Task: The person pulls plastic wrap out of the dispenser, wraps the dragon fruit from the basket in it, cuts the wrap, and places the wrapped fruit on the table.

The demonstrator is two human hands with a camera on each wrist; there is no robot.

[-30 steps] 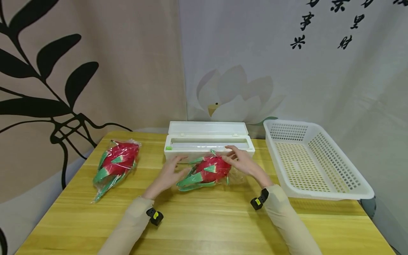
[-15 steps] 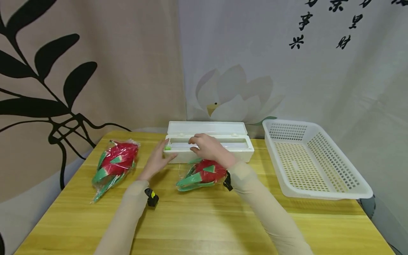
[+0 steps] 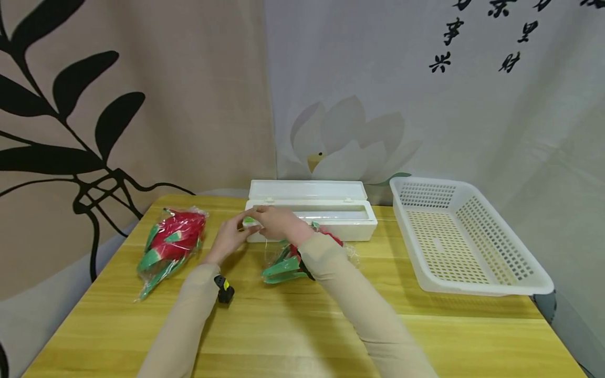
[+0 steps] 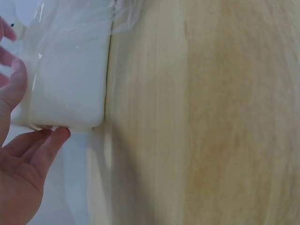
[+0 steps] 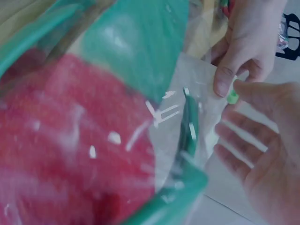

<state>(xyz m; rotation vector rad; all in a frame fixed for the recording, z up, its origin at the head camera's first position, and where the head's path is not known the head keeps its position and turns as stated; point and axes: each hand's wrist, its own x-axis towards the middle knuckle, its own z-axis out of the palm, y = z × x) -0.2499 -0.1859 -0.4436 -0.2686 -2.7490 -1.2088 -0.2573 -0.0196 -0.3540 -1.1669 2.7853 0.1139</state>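
Observation:
A white cling film box [image 3: 340, 231] stands lid up at the table's back, its roll [image 3: 335, 215] showing. My left hand [image 3: 228, 240] grips the box's left end, with thumb and fingertips [image 4: 58, 136] against the end wall. Reaching across, my right hand [image 3: 279, 223] has its thumb and fingertips at the small green slide cutter [image 5: 232, 97], pinching it. Clear film [image 5: 192, 75] spans from the box over a red dragon fruit with green tips [image 3: 283, 270], which lies in front of the box, partly hidden beneath my right forearm.
Another dragon fruit [image 3: 177, 236], wrapped in clear film, lies on the table's left. A white perforated plastic basket [image 3: 477, 289] stands at the right. Behind the wooden table [image 3: 264, 336] hangs a printed curtain [image 3: 203, 94].
My right hand has swept left from the dragon fruit across the box to its left end. My left hand has moved from beside the fruit onto the box's left end.

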